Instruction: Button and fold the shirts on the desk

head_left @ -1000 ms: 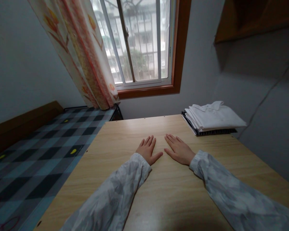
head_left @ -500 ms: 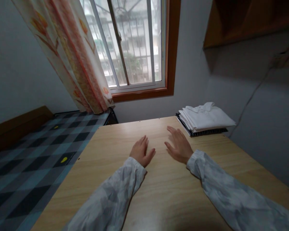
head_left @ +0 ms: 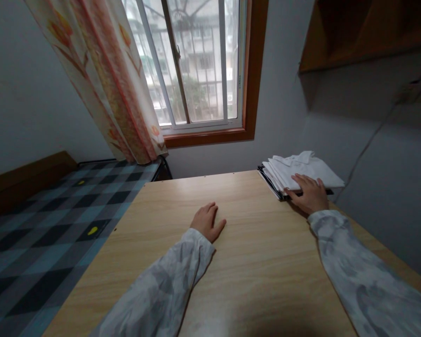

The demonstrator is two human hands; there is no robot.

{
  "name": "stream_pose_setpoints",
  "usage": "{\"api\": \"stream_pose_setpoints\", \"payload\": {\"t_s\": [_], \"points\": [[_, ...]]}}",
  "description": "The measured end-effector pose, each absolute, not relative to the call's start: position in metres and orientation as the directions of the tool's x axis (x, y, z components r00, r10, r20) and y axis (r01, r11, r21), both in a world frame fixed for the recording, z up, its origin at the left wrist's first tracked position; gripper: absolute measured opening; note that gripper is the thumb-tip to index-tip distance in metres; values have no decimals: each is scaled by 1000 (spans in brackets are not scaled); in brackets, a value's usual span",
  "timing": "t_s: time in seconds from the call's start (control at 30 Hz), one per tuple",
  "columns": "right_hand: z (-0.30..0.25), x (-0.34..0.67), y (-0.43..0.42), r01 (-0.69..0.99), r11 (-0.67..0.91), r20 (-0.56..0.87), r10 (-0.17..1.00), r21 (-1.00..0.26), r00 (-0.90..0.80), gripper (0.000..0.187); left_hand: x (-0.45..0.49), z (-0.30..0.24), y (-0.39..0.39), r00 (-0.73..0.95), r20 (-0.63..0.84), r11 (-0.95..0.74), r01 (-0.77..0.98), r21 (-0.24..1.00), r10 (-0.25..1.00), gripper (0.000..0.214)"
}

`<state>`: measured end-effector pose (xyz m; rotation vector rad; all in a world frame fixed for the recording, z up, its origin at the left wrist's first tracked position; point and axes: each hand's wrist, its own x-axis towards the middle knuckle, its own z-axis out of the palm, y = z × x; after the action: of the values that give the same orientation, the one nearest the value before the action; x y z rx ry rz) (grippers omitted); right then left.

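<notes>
My left hand [head_left: 208,222] lies on the pale wooden table [head_left: 175,271], fingers stretched and thumb apart, holding nothing. At the table's far right corner is a stack of folded white shirts [head_left: 307,164], a collar showing on the top one. Dark folded cloth or another dark item lies beneath the white ones; its kind is unclear. Over the front edge of this stack is my right hand [head_left: 309,194], fingers spread across the white fabric and thumb near the left front corner. It appears to touch the shirts without gripping them.
A bed with a checked cover [head_left: 56,243] stands along the table's left side. Behind are a window [head_left: 203,70] and a flowered curtain [head_left: 115,103]. A wooden shelf [head_left: 337,51] hangs on the right wall, with a cable [head_left: 366,145] running down below it.
My right hand has moved right from above the middle of the table to the white shirts. My left hand has hardly moved. The view has shifted slightly.
</notes>
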<state>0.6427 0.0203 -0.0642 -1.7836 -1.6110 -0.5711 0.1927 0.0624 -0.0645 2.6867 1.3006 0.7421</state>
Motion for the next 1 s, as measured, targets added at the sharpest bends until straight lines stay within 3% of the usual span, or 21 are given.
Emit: {"api": "stream_pose_setpoints", "payload": {"t_s": [0.13, 0.27, 0.4, 0.47, 0.57, 0.67, 0.73, 0.83, 0.93, 1.0], "points": [[-60, 653, 20, 962, 27, 706, 685, -271, 179, 55, 193, -62, 61, 534, 379, -642, 718, 268, 756, 55], [-45, 643, 11, 935, 82, 807, 535, -346, 252, 61, 196, -64, 60, 512, 395, -636, 704, 316, 763, 52], [-31, 595, -5, 896, 374, 883, 467, -241, 42, 58, 199, -68, 67, 344, 456, -569, 566, 596, 821, 40], [-30, 560, -12, 825, 529, 797, 577, -199, -178, 56, 198, -67, 73, 198, 471, -505, 463, 728, 860, 40], [-30, 510, -20, 685, 701, 476, 679, -196, -559, 53, 191, -63, 84, -3, 478, -438, 395, 807, 878, 45], [-30, 484, -26, 631, 729, 265, 684, -264, -679, 54, 185, -62, 89, -54, 422, -374, 374, 849, 905, 49], [-32, 483, -28, 622, 721, 255, 691, -305, -676, 65, 183, -62, 88, -32, 409, -352, 450, 820, 912, 51], [-41, 492, -24, 619, 712, 373, 702, -332, -607, 85, 182, -60, 82, 15, 479, -352, 698, 624, 878, 58], [-59, 503, -11, 758, 547, 518, 790, -356, -327, 86, 179, -53, 79, 103, 471, -327, 845, 423, 876, 62], [-69, 506, -1, 819, 354, 522, 849, -451, -80, 80, 176, -48, 80, 170, 411, -344, 850, 398, 896, 56]]}}
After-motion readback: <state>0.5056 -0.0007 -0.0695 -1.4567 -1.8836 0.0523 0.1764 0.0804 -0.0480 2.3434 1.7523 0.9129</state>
